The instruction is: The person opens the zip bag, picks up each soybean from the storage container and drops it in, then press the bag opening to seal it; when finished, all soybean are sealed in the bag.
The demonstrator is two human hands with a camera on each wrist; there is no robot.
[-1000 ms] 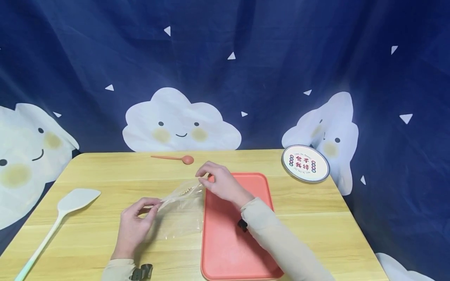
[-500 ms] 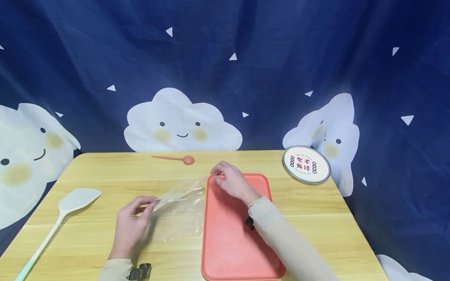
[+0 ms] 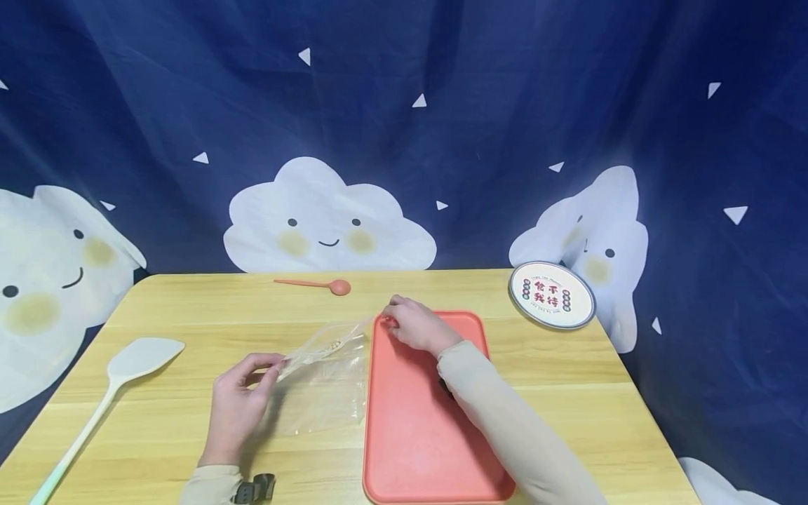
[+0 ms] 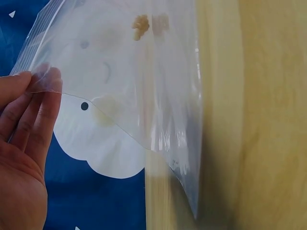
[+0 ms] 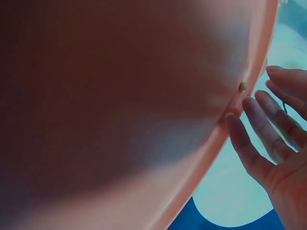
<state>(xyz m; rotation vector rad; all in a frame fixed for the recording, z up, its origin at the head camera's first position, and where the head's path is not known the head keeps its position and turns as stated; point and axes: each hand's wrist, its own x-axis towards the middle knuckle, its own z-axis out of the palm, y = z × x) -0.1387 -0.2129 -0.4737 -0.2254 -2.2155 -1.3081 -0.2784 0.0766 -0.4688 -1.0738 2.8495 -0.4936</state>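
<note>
My left hand [image 3: 240, 403] pinches the top edge of a clear zip bag [image 3: 325, 403] between thumb and fingers. A small cluster of beige beans [image 4: 140, 27] lies inside the bag, whose mouth gapes a little. My right hand [image 3: 416, 326] is over the far left corner of a red tray [image 3: 413, 452]. In the right wrist view its fingers are spread and loosely bent by the tray's rim, with a single small bean [image 5: 243, 86] lying close to the fingertips. The bag's right corner reaches up to the tray's left edge.
A small red spoon [image 3: 339, 287] lies at the back of the wooden table. On the left is a white spatula [image 3: 142, 355] with a long handle. An oval plate [image 3: 552, 295] with red lettering sits at the back right. A blue cloud-print curtain [image 3: 480, 140] hangs behind.
My right hand has left the bag's top corner and moved right onto the tray's far left corner. My left hand keeps its pinch on the bag, nearly in place.
</note>
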